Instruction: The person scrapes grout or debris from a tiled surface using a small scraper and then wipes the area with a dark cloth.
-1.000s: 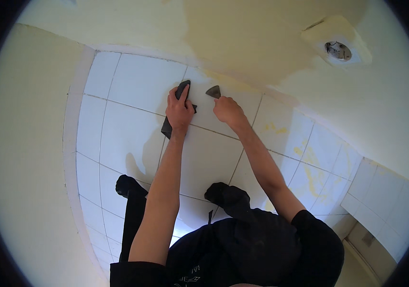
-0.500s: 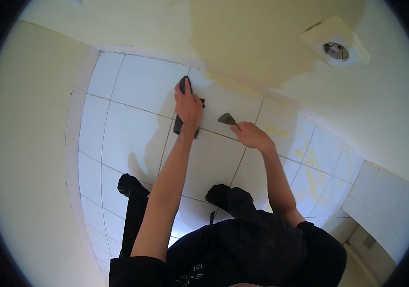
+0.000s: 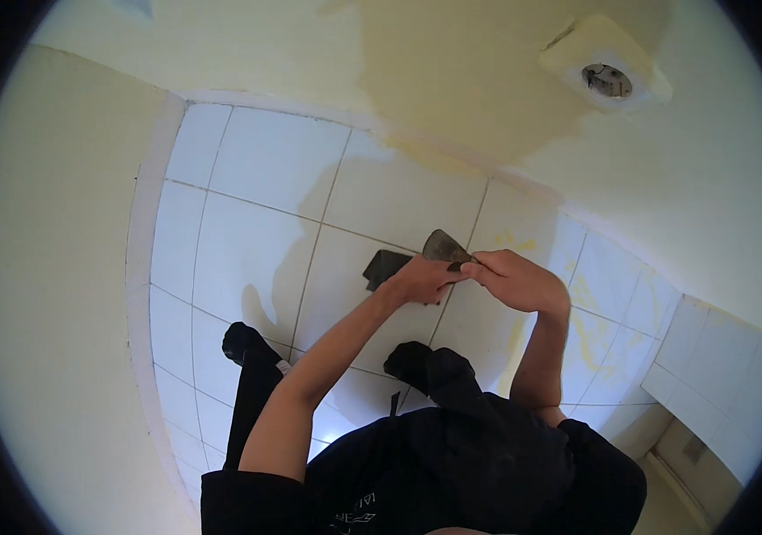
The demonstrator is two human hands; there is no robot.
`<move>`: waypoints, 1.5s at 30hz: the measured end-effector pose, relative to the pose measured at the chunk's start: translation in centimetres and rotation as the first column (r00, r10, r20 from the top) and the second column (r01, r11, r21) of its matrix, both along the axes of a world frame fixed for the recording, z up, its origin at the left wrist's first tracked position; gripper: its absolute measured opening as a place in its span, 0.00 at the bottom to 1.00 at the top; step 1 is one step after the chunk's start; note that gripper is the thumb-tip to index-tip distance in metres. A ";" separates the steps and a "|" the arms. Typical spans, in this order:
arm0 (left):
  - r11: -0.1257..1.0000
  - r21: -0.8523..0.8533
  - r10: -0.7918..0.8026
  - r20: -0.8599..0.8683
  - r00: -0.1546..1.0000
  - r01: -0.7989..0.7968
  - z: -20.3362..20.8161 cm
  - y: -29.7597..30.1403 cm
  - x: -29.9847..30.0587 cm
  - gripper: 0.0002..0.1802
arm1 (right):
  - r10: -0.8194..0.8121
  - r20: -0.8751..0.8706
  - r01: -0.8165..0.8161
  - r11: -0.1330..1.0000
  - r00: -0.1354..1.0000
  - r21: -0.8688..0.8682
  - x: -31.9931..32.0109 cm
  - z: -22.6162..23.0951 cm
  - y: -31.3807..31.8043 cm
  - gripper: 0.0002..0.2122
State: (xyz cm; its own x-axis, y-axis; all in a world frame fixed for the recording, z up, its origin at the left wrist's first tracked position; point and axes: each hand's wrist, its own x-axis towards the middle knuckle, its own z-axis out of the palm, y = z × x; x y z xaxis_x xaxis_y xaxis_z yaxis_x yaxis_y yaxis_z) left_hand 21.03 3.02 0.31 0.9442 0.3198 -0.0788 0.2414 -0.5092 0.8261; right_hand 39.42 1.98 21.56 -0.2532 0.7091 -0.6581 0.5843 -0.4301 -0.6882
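Observation:
My left hand [image 3: 417, 278] grips a dark flat rectangular block [image 3: 383, 267] that sticks out to its left. My right hand [image 3: 516, 281] holds a small scraper with a dark, rounded blade [image 3: 442, 245] pointing up and to the left. The two hands meet in front of my chest, and my left fingertips touch the base of the blade. Both are held over white floor tiles [image 3: 265, 250], away from the wall. The scraper's handle is hidden inside my right fist.
A pale wall carries a darker yellowish patch [image 3: 488, 80] and a round fitting [image 3: 608, 80] at the upper right. Yellow smears [image 3: 590, 312] mark tiles on the right. My feet in black socks [image 3: 245, 343] [image 3: 417, 361] stand on the tiles. A tiled ledge [image 3: 720, 357] sits right.
Both hands have come down from the wall edge toward my body and joined. The scraper, held apart on the right before, now meets my left fingers.

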 end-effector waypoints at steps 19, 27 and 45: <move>0.664 0.397 0.644 0.126 0.755 -0.633 -0.4 4.9 -1.9 0.36 | -0.026 0.205 0.036 0.998 0.978 -0.042 0.5 -2.0 -0.4 0.23; 0.970 0.174 0.195 -0.162 0.967 -0.167 -3.3 -2.7 2.6 0.32 | -0.049 0.181 0.043 0.998 0.982 0.036 0.1 -2.4 0.3 0.22; 0.325 0.480 0.893 0.129 0.432 -0.815 1.0 14.2 -14.3 0.32 | -0.128 0.431 0.117 0.992 0.893 0.053 -0.6 -4.7 1.1 0.23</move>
